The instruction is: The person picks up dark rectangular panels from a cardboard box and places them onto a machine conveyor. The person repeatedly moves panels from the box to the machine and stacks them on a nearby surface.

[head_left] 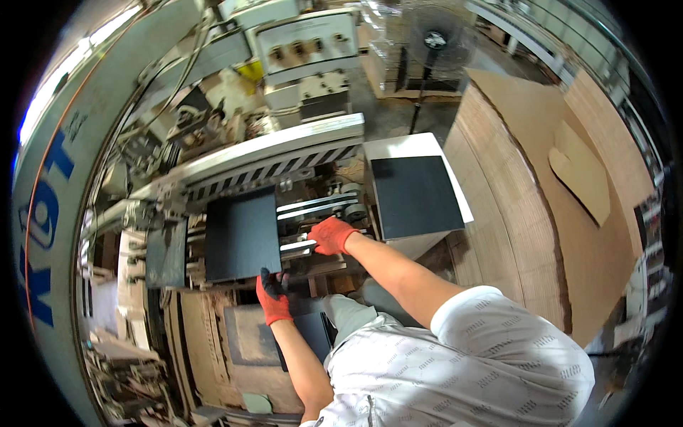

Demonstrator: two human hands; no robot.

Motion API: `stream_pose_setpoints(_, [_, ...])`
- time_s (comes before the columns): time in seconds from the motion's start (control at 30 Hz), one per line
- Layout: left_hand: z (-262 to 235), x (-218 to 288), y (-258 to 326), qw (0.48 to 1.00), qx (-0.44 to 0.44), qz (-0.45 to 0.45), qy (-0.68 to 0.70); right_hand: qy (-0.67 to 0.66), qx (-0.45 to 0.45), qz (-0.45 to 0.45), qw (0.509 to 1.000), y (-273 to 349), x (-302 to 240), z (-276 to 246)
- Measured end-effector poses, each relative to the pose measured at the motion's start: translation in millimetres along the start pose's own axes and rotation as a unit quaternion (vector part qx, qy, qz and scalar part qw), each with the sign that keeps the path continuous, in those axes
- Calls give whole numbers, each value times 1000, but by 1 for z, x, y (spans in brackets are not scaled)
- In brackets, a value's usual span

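The left hand (pixel 273 297) in its orange glove is pinching the near edge of a flat black square sheet (pixel 242 233) lying on the feeder machine's bed (pixel 270 153); the right hand (pixel 331 235), fingers curled, is steadying its right edge. Feeding seems underway; next it needs squaring against the striped rail (pixel 284 167).

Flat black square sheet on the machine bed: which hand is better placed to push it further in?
Probably left. The left hand already grips the flat black square sheet's near edge; the right hand rests on the metal rails beside it.
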State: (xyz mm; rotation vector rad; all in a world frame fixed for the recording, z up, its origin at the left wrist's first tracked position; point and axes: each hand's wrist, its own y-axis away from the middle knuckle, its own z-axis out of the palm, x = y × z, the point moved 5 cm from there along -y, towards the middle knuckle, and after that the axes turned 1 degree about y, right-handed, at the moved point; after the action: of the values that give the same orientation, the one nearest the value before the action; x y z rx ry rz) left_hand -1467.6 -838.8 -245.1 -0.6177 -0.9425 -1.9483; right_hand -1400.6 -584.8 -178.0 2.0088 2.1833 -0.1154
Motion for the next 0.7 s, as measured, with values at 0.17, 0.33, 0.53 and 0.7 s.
stream_pose_setpoints(0.17, [-27,4,-6,999,-32,3,-18,-1,1,-20,1000,-10,-15,7])
stream_pose_setpoints(0.33, [-15,-4,-7,999,-46,9,-22,-22,-34,44,998,-4,-5,5])
stream_pose_setpoints(0.53, [-30,-4,-22,978,-108,78,-158,-3,-43,32,999,-9,-5,10])
stream_pose_setpoints(0.7, [-49,1,-18,942,-159,195,-221,-12,-8,21,1000,-10,-5,12])
